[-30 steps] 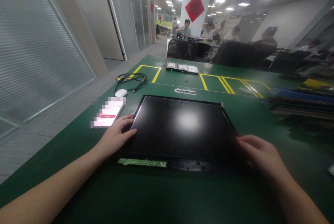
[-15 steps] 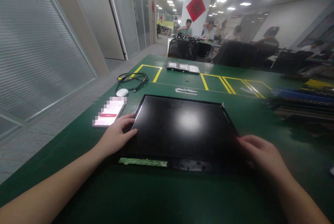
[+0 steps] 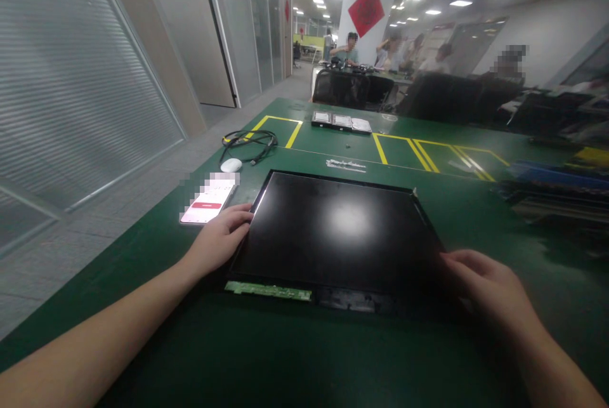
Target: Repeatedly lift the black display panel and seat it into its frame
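On the green tabletop (image 3: 333, 357) lies one display panel (image 3: 304, 224), presumably stiff, smooth and fragile, best held by its edges: the left hand (image 3: 219, 238) grasps its nine-o'clock edge, the right hand (image 3: 485, 278) pinches the three-o'clock edge. Around it: one circuit board (image 3: 269, 290), eight o'clock; one phone (image 3: 209, 202), between nine and ten; one white mouse (image 3: 231, 165), ten; one cable (image 3: 259, 157), nearer eleven; three drives (image 3: 341, 121), twelve.

Lies face up as a dark display panel (image 3: 304, 236) between left fingers (image 3: 241, 219) and right fingers (image 3: 459, 259), with green strip (image 3: 269, 291) nearer than both.
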The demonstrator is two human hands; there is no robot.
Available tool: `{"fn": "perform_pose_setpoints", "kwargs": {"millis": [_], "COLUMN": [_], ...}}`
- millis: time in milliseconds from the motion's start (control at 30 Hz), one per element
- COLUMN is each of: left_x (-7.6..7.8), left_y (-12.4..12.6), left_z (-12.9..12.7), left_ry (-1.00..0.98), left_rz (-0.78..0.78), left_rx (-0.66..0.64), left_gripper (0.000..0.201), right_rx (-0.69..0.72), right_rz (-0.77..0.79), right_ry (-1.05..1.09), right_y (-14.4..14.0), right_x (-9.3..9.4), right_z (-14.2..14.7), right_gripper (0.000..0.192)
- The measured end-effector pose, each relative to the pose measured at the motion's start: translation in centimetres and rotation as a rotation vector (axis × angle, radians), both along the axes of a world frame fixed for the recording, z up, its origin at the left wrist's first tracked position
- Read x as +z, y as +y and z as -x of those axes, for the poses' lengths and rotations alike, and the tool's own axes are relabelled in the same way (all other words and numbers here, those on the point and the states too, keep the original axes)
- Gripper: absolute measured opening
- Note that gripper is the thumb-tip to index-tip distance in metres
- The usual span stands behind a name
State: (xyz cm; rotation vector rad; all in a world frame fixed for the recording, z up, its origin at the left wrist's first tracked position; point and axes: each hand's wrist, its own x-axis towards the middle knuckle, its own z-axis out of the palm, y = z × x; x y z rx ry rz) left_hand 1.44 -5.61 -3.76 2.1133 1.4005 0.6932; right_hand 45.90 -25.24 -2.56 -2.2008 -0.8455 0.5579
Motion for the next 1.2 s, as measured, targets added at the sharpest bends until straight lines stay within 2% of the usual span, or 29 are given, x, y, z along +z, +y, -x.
{"fn": "perform_pose_setpoints", "kwargs": {"millis": [267, 600, 1000, 1200], "left_x": [0.30, 0.52, -0.07, -0.30], "left_y": [-0.44, -0.57, -0.20, -0.05], "left_z": [-0.42, -0.69, -0.38, -0.27], "left_ry": [0.049, 0.079, 0.111, 0.109], "left_rz": [-0.069, -0.109, -0.149, -0.175], "left_rx": [-0.022, -0.047, -0.055, -0.047], "left_gripper": [0.032, 0.031, 0.029, 0.026], "right_rx": [0.021, 0.008, 0.014, -0.004], "right_rz": [-0.033, 0.015, 0.007, 0.023], "right_ry": [-0.026, -0.033, -0.053, -0.042], "right_y": [-0.12, -0.05, -0.15, -0.12], "right_x": [-0.10, 0.09, -0.81, -0.42], "right_z": [-0.01, -0.02, -0.52, -0.06], "right_gripper": [0.037, 0.040, 0.040, 0.042]}}
